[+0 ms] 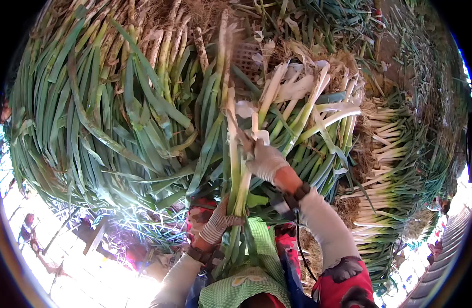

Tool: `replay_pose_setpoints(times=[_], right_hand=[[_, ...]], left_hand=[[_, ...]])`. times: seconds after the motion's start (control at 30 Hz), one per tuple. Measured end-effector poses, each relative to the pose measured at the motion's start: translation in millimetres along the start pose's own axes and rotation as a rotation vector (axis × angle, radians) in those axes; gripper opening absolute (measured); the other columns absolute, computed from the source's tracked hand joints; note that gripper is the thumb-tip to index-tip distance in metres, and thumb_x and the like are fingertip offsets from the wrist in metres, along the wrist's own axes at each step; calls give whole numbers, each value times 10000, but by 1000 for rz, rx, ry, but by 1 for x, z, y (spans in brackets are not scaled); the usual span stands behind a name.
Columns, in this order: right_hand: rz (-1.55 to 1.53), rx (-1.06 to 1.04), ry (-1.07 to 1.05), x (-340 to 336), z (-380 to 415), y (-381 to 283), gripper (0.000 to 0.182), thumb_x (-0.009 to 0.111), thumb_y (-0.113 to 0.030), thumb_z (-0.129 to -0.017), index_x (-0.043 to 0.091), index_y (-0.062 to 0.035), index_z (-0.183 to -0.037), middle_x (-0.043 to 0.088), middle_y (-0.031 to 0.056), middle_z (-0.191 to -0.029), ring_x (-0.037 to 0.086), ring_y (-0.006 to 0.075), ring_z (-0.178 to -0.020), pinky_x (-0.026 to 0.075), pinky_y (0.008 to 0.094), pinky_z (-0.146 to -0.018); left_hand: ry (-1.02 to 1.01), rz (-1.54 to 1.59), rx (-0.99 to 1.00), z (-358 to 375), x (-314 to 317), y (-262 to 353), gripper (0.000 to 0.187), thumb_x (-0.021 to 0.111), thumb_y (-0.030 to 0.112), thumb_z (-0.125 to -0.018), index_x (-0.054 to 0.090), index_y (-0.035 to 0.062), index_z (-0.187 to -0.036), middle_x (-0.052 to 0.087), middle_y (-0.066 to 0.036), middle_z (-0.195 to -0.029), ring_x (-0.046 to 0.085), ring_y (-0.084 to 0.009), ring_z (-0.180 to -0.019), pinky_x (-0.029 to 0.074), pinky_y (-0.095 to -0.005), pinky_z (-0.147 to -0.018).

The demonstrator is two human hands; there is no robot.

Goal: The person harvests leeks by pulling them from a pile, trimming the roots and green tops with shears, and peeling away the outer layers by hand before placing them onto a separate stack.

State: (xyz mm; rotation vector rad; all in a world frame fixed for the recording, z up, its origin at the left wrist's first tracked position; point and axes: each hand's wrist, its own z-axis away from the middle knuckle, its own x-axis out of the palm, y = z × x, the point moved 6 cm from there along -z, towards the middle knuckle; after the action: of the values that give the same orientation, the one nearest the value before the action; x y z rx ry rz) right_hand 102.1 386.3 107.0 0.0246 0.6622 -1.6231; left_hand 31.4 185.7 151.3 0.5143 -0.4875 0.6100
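My left hand point(219, 226), in a striped glove, is wrapped round the green lower part of a pair of long green onions point(234, 149) in front of my apron. Their pale stems point up and away from me. Higher on the stems, my gloved right hand point(266, 161) is closed, its fingers pinched at a white stem with loose pale skin by the fingertips. Exactly what the fingertips grip is partly hidden. Just right of that hand lies a pile of peeled green onions point(310, 115) with white stems, some crossing each other.
A large heap of unpeeled green onions point(107, 102) with soil-stained stems fills the left. A perforated crate point(246, 56) shows behind the stems. To the right runs a long row of white-stemmed green onions point(382, 169). Scraps of leaves and dry roots point(359, 138) lie around.
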Motion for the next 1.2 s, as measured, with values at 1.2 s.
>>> replay_pose_setpoints(times=[1.2], right_hand=[[-389, 285, 380, -50, 101, 119, 518, 719, -182, -726, 418, 26, -1093, 615, 223, -843, 623, 291, -732, 509, 346, -649]], left_hand=[[278, -1228, 352, -168, 54, 40, 457, 710, 319, -724, 641, 80, -1107, 649, -138, -1068, 622, -275, -978, 478, -339, -872]])
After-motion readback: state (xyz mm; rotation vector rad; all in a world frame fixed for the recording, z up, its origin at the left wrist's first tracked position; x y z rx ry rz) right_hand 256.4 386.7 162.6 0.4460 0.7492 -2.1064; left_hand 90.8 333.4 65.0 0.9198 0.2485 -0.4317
